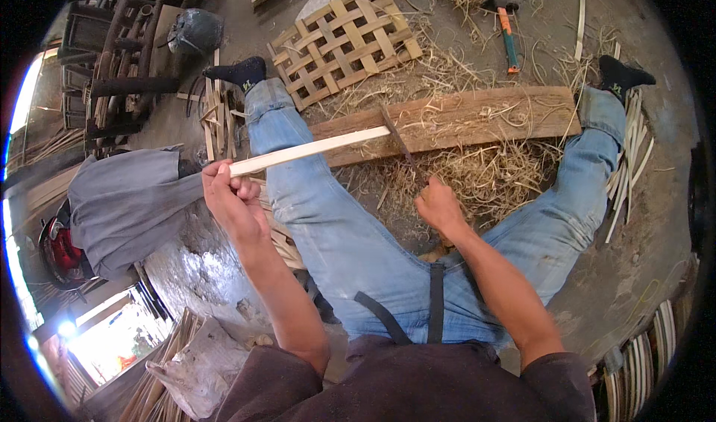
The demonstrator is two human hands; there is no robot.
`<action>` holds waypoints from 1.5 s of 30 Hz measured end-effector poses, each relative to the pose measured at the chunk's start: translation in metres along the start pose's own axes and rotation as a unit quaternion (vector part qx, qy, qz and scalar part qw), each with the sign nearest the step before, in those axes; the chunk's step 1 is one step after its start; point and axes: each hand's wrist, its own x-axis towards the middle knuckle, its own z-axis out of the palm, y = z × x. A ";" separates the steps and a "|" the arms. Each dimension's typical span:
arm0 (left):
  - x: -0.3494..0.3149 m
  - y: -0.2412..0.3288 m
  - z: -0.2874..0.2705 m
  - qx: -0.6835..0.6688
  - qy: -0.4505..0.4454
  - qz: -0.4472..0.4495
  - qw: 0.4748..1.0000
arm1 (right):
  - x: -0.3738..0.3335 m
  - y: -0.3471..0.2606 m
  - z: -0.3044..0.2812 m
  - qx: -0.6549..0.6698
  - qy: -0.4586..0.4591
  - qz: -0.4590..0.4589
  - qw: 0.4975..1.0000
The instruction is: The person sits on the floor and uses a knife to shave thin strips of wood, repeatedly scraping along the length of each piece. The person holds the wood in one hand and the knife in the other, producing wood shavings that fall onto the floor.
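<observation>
My left hand (236, 198) is closed round the near end of a pale flat wooden strip (313, 147), likely split bamboo or cane. The strip slants up to the right, over my left leg. Its far end meets the blade of a thin dark knife (403, 140). My right hand (440, 204) is closed on the knife's handle, which the fingers mostly hide. Beneath the blade a long wooden board (477, 120) lies between my legs. Curly shavings (507, 177) are heaped along the board's near side, and a few rest on top of it.
A woven lattice panel (343, 42) lies beyond the board. A hammer (509, 38) with an orange and green handle is at the far right. Loose strips (630, 161) lie by my right leg. A grey cloth (127, 206) hangs at left, near dark wooden frames (123, 57).
</observation>
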 end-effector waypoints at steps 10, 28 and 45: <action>0.018 -0.001 -0.014 -0.047 -0.066 -0.046 0.996 | 0.000 0.014 0.001 -0.025 0.024 -0.050 0.998; -0.066 0.009 -0.004 -0.022 -0.080 -0.051 0.995 | -0.126 -0.175 -0.050 0.240 -0.146 -0.121 0.952; -0.072 0.006 0.004 -0.063 -0.052 -0.067 0.994 | -0.104 -0.124 -0.033 0.175 -0.120 -0.110 0.971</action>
